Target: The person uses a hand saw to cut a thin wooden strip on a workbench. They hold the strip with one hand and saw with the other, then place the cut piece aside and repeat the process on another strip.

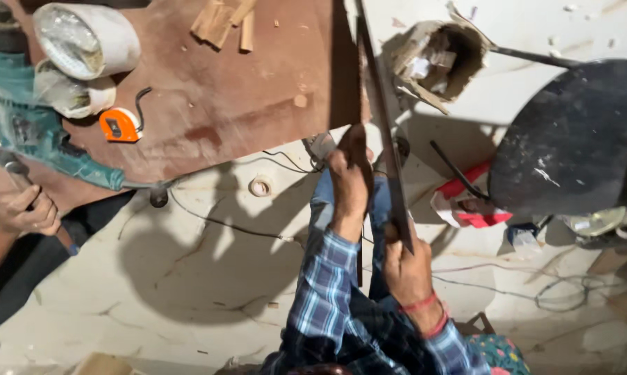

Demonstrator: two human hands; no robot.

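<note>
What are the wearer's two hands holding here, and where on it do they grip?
Both grip a long dark strip: the left hand on its edge near the board, the right hand at its near end.

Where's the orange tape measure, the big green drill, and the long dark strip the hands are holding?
orange tape measure (120, 125): head view, middle of its case.
green drill (28, 125): head view, its body.
long dark strip (385, 132): head view, mid-length.

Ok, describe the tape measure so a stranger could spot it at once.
Start at the big reddish-brown board filling the upper left. Near its left side, just right of two white pipe pieces and above the teal power drill, lies the tape measure. It is the only bright orange thing there, small and rounded with a black strap.
</note>
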